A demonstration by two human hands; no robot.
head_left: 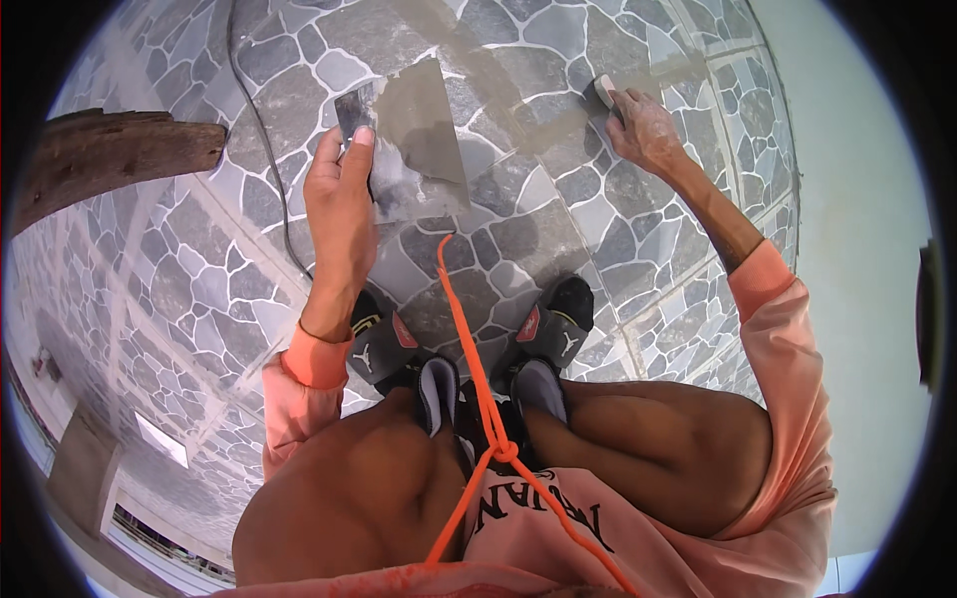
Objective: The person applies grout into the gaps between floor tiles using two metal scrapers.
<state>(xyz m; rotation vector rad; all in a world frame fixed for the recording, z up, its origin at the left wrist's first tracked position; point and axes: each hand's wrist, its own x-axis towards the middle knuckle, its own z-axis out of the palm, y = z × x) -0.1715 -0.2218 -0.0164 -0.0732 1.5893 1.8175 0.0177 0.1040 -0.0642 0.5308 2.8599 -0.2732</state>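
My left hand grips a wide flat metal trowel, thumb on top of its dark edge. A thick patch of wet grey-green grout lies on the plate's far right part. Farther to the right, my right hand, dusted with pale powder, is closed on a small scraper with a light body and a dark side. The scraper is at the stone-patterned tile floor, by a joint smeared with grout. The hand covers most of the scraper, so its full shape cannot be made out.
A curved wooden piece juts in at left. A dark cable runs along the tiles near my left arm. A pale wall rises at right. My sandalled feet are close below the trowel; an orange cord dangles between my knees.
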